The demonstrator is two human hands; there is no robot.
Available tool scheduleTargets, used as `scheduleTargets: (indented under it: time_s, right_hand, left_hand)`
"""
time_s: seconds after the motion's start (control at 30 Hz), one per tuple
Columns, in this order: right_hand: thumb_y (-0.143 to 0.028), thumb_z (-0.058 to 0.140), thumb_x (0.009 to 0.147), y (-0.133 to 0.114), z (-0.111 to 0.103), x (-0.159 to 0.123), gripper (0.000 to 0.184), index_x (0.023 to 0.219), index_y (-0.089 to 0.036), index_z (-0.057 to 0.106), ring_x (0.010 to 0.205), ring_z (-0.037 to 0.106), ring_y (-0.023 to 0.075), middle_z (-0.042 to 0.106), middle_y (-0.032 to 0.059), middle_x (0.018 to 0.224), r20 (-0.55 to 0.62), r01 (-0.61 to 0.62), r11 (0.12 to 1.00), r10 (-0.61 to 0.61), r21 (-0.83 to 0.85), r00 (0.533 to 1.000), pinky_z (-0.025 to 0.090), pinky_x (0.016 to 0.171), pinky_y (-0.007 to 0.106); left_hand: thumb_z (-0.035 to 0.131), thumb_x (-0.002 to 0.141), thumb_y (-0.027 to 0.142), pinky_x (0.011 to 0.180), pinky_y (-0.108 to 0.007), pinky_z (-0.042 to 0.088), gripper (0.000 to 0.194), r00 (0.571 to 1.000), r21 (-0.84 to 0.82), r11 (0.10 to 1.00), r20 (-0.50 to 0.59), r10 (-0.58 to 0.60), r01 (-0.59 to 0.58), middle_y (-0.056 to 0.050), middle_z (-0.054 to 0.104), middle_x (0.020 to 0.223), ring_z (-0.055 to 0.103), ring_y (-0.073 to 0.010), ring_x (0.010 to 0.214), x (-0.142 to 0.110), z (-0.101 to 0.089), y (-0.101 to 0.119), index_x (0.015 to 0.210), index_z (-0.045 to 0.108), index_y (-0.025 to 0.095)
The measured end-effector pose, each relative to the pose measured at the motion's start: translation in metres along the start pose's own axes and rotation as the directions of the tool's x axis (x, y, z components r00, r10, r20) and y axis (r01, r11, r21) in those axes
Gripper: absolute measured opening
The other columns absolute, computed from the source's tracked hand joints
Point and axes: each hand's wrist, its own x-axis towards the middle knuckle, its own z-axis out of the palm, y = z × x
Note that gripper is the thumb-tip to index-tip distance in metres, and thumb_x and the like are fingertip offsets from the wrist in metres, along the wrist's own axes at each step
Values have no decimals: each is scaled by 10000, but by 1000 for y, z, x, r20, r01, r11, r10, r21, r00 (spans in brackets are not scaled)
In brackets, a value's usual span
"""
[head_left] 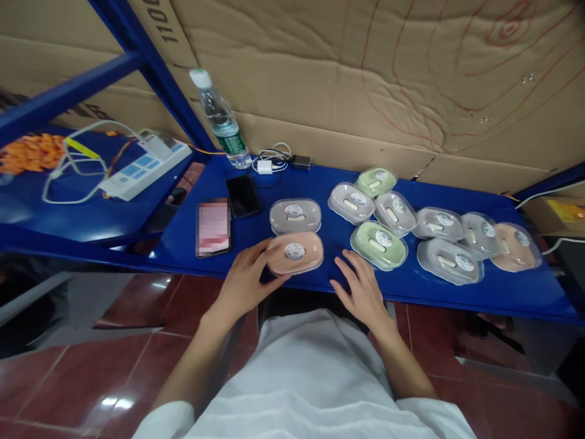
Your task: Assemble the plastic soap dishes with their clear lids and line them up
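Observation:
My left hand [247, 277] curls around the left end of a pink oval soap case [296, 252] that lies at the front of the blue shelf [503, 292]. Directly behind the pink case sits a grey case [295, 215]. My right hand [359, 286] rests flat on the shelf with fingers spread, holding nothing, just left of a green case [378, 244]. Several more oval cases in grey, green and pink [450, 261] spread to the right.
Two phones, one black [242, 196] and one with a blurred screen [212, 228], lie left of the cases. A water bottle [220, 120] and a white charger [265, 165] stand by the cardboard wall. A power strip [146, 164] lies on the left shelf.

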Motion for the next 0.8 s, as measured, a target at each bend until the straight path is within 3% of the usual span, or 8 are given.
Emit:
scheduleTargets:
  time_s: [0.13,0.4,0.8]
  right_hand:
    - [-315,576,1094,-3,1,2,558,1640,-297,464,1422,598,326,633,128,1526,25,-25,999,25,-29,999,529,1154,532]
    - [-276,567,1108,-5,-1,8,356,1454,-234,640,1257,693,272,752,98,1346,36,-3,1000,4,-31,999,521,1101,473]
    - [-260,583,1099,-4,1,8,261,1308,-235,737,1238,692,264,769,90,1287,15,14,999,-13,-34,1000,518,1096,463]
  left_hand:
    - [699,986,574,1134,-568,533,660,996,57,995,-31,-80,81,-156,621,1532,630,-400,1383,13,-4,-15,1548,520,279]
    - [602,1026,600,1096,-584,492,726,982,149,973,-93,-162,175,-225,585,1555,623,-459,1357,67,24,-16,1616,476,198]
    - [574,1028,622,1133,-545,460,831,978,138,973,-118,-171,186,-221,561,1605,598,-440,1401,65,25,-12,1686,334,176]
